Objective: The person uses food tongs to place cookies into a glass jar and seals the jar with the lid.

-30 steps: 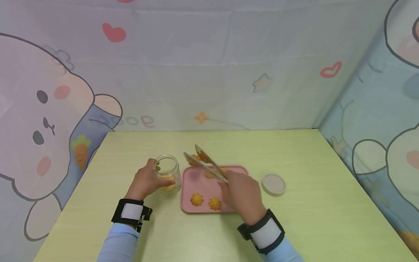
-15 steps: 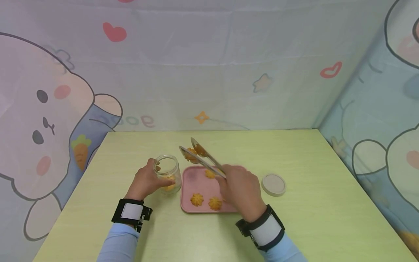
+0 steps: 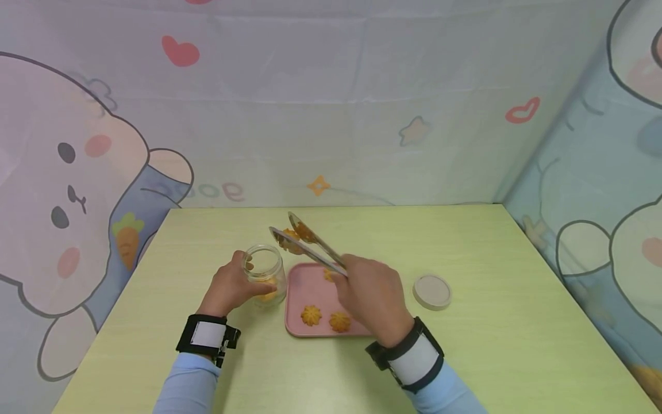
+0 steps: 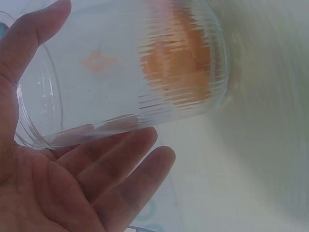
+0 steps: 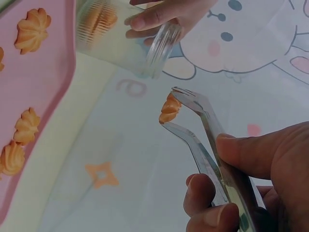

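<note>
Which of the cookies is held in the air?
The cookie between the tips of the metal tongs in the right hand; the other cookies lie on the pink tray or in the glass jar.

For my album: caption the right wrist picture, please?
Right hand holds tongs pinching a cookie while the left hand holds a glass jar.

A pale yellow-green desk (image 3: 496, 345) fills the foreground. Behind it hangs a pale, creased cloth (image 3: 289, 126), printed with a red heart (image 3: 180, 52), a peach star (image 3: 415, 131) and, at left, a big white cartoon animal (image 3: 36, 161). A bluish printed wall (image 3: 584, 184) stands at right. The light is soft.
</note>
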Demonstrator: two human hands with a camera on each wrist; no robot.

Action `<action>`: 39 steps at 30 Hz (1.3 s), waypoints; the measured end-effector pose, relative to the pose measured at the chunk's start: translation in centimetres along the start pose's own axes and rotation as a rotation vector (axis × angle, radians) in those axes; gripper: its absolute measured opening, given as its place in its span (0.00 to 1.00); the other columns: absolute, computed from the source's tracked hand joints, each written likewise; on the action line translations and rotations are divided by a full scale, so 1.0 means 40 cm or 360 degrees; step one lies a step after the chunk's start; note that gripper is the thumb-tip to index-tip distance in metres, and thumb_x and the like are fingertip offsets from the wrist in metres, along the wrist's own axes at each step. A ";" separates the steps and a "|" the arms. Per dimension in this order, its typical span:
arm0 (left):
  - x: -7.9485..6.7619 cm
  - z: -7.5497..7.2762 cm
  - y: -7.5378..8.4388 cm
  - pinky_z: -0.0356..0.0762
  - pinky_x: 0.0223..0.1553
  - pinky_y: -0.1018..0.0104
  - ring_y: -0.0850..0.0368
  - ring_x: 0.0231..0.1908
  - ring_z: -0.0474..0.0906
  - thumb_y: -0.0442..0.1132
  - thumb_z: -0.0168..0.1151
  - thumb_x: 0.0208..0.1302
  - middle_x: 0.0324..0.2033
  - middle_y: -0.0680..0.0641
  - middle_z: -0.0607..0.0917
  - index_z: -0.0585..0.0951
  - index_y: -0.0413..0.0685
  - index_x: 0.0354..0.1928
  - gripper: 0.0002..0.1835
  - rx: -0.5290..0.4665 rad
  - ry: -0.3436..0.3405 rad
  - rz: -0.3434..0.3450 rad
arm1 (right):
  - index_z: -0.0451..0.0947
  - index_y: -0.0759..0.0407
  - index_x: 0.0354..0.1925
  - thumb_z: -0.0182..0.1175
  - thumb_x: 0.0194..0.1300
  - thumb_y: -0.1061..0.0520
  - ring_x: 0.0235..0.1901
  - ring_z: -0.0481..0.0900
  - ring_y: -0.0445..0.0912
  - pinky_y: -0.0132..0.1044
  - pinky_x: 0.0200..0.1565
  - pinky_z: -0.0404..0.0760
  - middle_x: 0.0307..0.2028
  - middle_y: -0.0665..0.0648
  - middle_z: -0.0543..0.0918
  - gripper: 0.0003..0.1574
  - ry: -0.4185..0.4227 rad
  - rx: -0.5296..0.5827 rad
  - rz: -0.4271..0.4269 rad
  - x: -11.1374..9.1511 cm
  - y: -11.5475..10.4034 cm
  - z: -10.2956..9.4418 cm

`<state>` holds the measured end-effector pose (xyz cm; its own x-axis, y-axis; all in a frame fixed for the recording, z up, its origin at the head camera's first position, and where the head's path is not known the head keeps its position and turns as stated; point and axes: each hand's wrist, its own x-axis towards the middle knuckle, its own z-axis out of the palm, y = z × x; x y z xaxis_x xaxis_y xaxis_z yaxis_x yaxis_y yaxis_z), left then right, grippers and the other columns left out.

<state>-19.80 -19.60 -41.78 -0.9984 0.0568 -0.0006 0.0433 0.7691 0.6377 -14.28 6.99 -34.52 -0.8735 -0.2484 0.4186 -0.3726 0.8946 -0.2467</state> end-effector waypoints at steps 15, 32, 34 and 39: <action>-0.003 -0.002 0.003 0.78 0.41 0.46 0.40 0.43 0.77 0.54 0.75 0.42 0.49 0.28 0.80 0.64 0.31 0.58 0.48 -0.0009 -0.0012 -0.0011 | 0.77 0.52 0.20 0.66 0.57 0.46 0.09 0.63 0.40 0.33 0.11 0.61 0.10 0.47 0.69 0.16 0.0101 -0.0092 -0.0198 0.008 -0.028 -0.003; 0.005 0.003 -0.007 0.77 0.46 0.42 0.37 0.48 0.76 0.54 0.75 0.42 0.54 0.27 0.77 0.62 0.31 0.61 0.51 -0.0003 -0.0015 -0.0013 | 0.77 0.53 0.25 0.64 0.59 0.48 0.10 0.64 0.40 0.30 0.10 0.59 0.13 0.47 0.70 0.13 -0.0033 0.0019 -0.0157 0.010 -0.061 -0.003; 0.005 0.004 -0.009 0.76 0.47 0.42 0.37 0.49 0.75 0.55 0.75 0.42 0.55 0.27 0.77 0.61 0.31 0.62 0.52 -0.0004 -0.0016 -0.0011 | 0.76 0.53 0.24 0.64 0.59 0.48 0.10 0.63 0.40 0.30 0.10 0.59 0.13 0.47 0.69 0.14 -0.0024 0.0011 -0.0170 0.010 -0.063 -0.001; 0.006 0.005 -0.010 0.76 0.47 0.42 0.37 0.49 0.75 0.54 0.75 0.42 0.56 0.27 0.76 0.61 0.31 0.62 0.52 -0.0017 -0.0020 -0.0018 | 0.74 0.53 0.22 0.65 0.58 0.48 0.10 0.63 0.40 0.30 0.10 0.57 0.12 0.47 0.68 0.15 -0.0011 0.0012 -0.0189 0.008 -0.067 0.001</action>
<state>-20.04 -19.76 -42.19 -0.9983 0.0564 -0.0175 0.0318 0.7630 0.6456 -13.59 4.48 -33.76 -0.8253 -0.3551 0.4391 -0.4758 0.8560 -0.2021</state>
